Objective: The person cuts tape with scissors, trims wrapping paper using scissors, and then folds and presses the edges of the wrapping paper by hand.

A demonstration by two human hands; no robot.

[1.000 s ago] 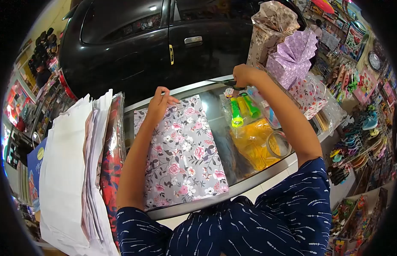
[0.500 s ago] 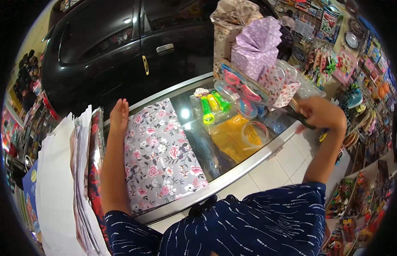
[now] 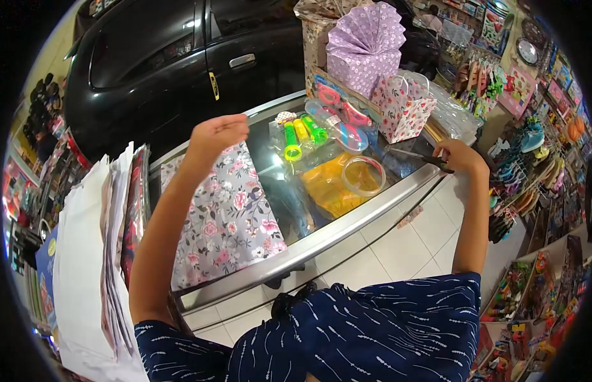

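Observation:
My left hand [image 3: 221, 134] is raised over the far part of a grey sheet of floral wrapping paper [image 3: 229, 223], its fingers stretched out together and nothing visibly held. The sheet lies flat on the glass counter. At the counter's right end, my right hand [image 3: 459, 157] grips a pair of scissors [image 3: 429, 158] by the black handles, with the blades pointing left. Left of the scissors, a clear tape roll [image 3: 364, 192] rests on a yellow packet [image 3: 323, 186]. Behind these lie green and yellow toys [image 3: 300, 135] in a clear bag.
Paper gift bags, one lilac [image 3: 365, 48] and one floral [image 3: 405, 108], stand at the back right. White paper sheets [image 3: 79, 254] are stacked at the left. A black car [image 3: 149, 89] is beyond the counter's metal edge [image 3: 334, 232]. Hanging goods [image 3: 531, 140] line the right.
My left hand has lifted and moved right, over the wrapping paper. My right hand has shifted slightly, and the scissors' blades now show clearly. The whole view has also shifted a little.

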